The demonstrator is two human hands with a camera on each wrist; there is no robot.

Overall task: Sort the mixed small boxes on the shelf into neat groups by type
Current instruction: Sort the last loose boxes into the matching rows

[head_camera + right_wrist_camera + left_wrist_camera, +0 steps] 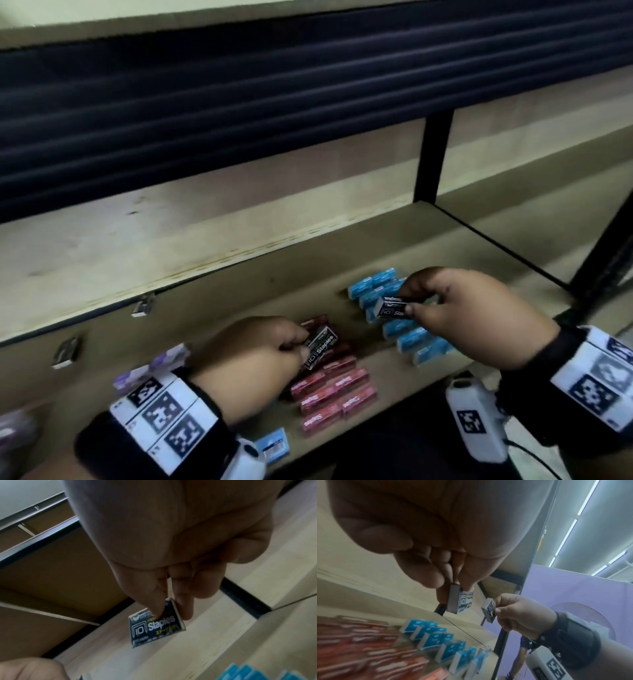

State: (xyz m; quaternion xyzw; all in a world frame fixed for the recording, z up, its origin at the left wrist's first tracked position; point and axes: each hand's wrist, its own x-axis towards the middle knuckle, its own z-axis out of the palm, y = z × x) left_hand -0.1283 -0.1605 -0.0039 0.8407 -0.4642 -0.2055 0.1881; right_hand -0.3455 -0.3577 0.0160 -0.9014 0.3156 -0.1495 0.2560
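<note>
The left hand holds a small black cardboard staple box with white "Staples" lettering just above the group of red cardboard staple boxes, its grip closed on the box with the thumb on one face and the fingertips on the other; in the left wrist view the same black box hangs from that pinch with a grey end face turned to the camera. The right hand pinches a second small black staple box with a white end between thumb and forefinger, held up over the rows of light blue cardboard staple boxes; the right wrist view shows this box clamped at one short edge, its printed "10 staples" face toward the lens. The two black boxes are apart, neither resting on the beige wooden shelf board. The red boxes lie flat in touching rows near the front edge of the shelf, and the blue boxes stand in overlapping rows just to their right. Pale purple small boxes sit to the left, partly hidden by the left wrist. One loose light blue box lies at the front edge, near the left forearm. Each wrist wears a black band with black-and-white square markers.
</note>
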